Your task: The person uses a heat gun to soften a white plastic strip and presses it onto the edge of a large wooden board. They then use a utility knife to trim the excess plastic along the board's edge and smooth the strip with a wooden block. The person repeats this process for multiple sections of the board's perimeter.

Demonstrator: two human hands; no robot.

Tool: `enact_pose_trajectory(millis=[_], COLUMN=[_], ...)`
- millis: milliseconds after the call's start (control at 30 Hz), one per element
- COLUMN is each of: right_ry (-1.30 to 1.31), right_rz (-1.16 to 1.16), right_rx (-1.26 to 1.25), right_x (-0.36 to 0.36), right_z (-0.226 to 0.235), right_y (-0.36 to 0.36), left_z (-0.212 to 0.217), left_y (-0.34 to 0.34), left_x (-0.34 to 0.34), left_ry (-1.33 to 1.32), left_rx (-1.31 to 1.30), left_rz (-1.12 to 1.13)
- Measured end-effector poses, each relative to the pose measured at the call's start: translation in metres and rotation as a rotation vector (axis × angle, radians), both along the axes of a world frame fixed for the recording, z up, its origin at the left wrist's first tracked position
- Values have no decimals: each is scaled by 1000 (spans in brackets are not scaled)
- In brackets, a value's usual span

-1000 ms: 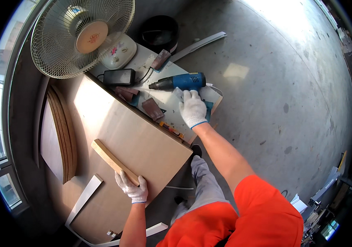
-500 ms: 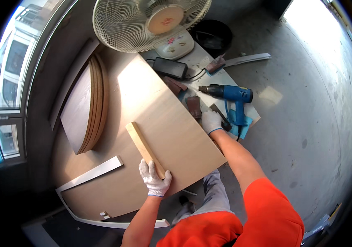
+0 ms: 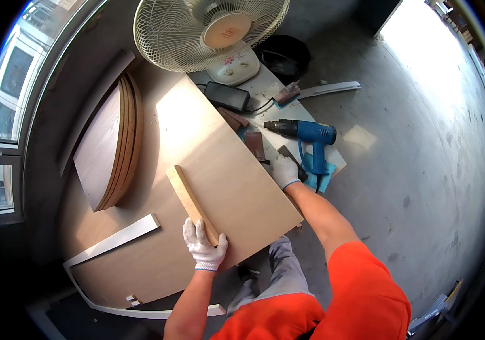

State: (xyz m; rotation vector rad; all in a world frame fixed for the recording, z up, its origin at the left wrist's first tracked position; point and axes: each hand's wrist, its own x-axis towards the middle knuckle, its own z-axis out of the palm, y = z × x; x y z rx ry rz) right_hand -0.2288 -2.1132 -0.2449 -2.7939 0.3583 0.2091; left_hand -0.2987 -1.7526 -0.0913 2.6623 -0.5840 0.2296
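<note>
My left grip (image 3: pixel 205 249) pinches the pale, straight wooden bar (image 3: pixel 187 195); my right grip (image 3: pixel 285 171), closure unclear, could jolt the blue, pistol-shaped plastic heat gun (image 3: pixel 315 132) if swung outward

Straight pale wood bar (image 3: pixel 188 198), near end between my left hand's (image 3: pixel 205 247) thumb and fingers; dark block (image 3: pixel 299 165) at my right hand (image 3: pixel 285 171).

Right hand (image 3: pixel 285 171) shifted away from blue heat gun (image 3: pixel 311 132), nearer brown sandpaper (image 3: pixel 255 145); handle (image 3: pixel 319 156) now uncovered.
</note>
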Motion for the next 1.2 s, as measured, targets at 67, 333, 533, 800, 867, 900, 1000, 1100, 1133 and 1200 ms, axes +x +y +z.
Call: enact_pose_trajectory(millis=[67, 333, 533, 800, 867, 900, 1000, 1100, 1133, 1200], right_ry=[40, 234, 143, 251, 232, 201, 97, -96, -54, -4], right_rz=[-88, -325, -223, -187, -207, -224, -338, -215, -125, -24], right_rx=[16, 37, 38, 55, 43, 30, 128, 151, 72, 28], right_x=[-19, -71, -62, -80, -92, -105, -120, -106, -104, -113], right_z=[2, 17, 26, 23, 21, 19, 10, 26, 24, 29], right_y=[1, 0, 1, 2, -1, -1, -7, -12, -15, -10], left_z=[1, 5, 1, 2, 1, -1, 3, -1, 0, 3], left_y=[1, -4, -2, -5, -5, -2, -5, -5, -9, -9], left_x=[-1, 2, 2, 2, 1, 1, -2, -4, -1, 2], left_ry=[-1, -12, -6, -9, -16, -22, -17, -9, 2, -15], left_rx=[2, -10, -13, -26, -31, -30, -25, -23, -9, -37], left_rz=[5, -5, -14, -21, -27, -27, -3, 21, 19, -27])
